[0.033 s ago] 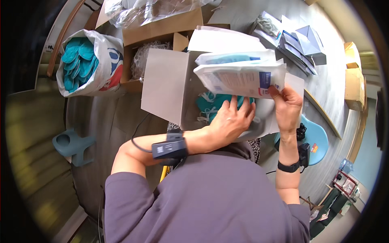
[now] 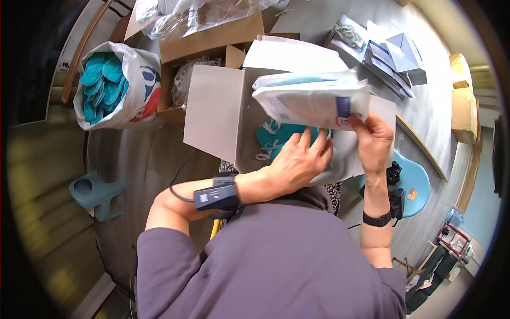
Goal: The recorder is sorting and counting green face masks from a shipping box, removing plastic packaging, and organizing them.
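Note:
A white open carton [image 2: 212, 114] stands before me with its flaps spread. Inside lie teal pieces with white straps [image 2: 264, 139] that look like face masks. My left hand [image 2: 298, 164] reaches in over them, fingers apart and bent, the tips touching the teal pile. At the carton's right side my right hand [image 2: 375, 142] pinches the lower right corner of a white printed plastic package [image 2: 303, 106]. Another pale package [image 2: 297, 80] is just behind it, and whether the same fingers hold both I cannot tell. The packages hide part of the carton's inside.
To the left, a white bag [image 2: 139, 69] is full of teal pieces. Behind the carton sits a brown box [image 2: 212, 45] with clear plastic. Folded grey boxes [image 2: 390, 64] lie at the far right. A blue stool [image 2: 417, 183] stands right, a blue-grey one [image 2: 94, 192] left.
The packages in my right hand have tipped down slightly and blur a little. My left hand stays on the teal pieces, and the whole view has shifted by a hair.

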A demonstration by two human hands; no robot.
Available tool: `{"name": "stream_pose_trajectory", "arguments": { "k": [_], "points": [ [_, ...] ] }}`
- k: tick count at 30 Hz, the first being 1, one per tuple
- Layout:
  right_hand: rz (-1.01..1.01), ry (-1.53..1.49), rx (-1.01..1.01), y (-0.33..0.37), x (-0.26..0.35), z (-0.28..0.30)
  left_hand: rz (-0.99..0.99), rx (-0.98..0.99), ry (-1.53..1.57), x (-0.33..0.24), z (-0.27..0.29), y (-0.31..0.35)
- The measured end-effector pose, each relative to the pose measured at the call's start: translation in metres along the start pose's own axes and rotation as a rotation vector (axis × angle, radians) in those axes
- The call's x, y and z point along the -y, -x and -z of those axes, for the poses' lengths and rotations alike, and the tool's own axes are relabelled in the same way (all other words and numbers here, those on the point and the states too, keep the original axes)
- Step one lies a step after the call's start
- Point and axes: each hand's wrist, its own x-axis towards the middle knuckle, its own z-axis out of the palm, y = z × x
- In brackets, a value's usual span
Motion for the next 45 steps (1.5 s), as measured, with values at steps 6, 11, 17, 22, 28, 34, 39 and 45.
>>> {"name": "stream_pose_trajectory", "arguments": {
  "k": [6, 11, 17, 22, 28, 34, 39, 45],
  "points": [
    [0.063, 0.034, 0.088, 0.002, 0.004, -0.004, -0.043, -0.550, 0.171, 0.044, 0.058, -0.009],
    [-0.061, -0.292, 0.214, 0.005, 0.000, -0.002, 0.027, -0.444, 0.341, 0.074, 0.084, -0.025],
    [-0.096, -0.357, 0.241, 0.005, -0.005, -0.002, -0.007, -0.259, 0.513, 0.066, 0.079, -0.023],
    [0.100, 0.099, 0.162, 0.007, 0.002, -0.008, 0.179, -0.101, 0.675, 0.060, 0.065, -0.015],
    [0.339, 0.238, 0.154, -0.004, 0.027, 0.000, 0.261, -0.025, 0.731, 0.053, 0.056, -0.015],
    [-0.005, -0.079, 0.331, 0.002, 0.028, -0.001, 0.263, 0.058, 0.757, 0.046, 0.062, -0.021],
    [0.165, -0.158, 0.223, 0.001, 0.017, -0.012, 0.245, 0.081, 0.707, 0.044, 0.057, -0.026],
    [-0.031, -0.043, 0.233, -0.013, 0.030, -0.021, 0.156, 0.025, 0.625, 0.059, 0.049, -0.036]
  ]
}}
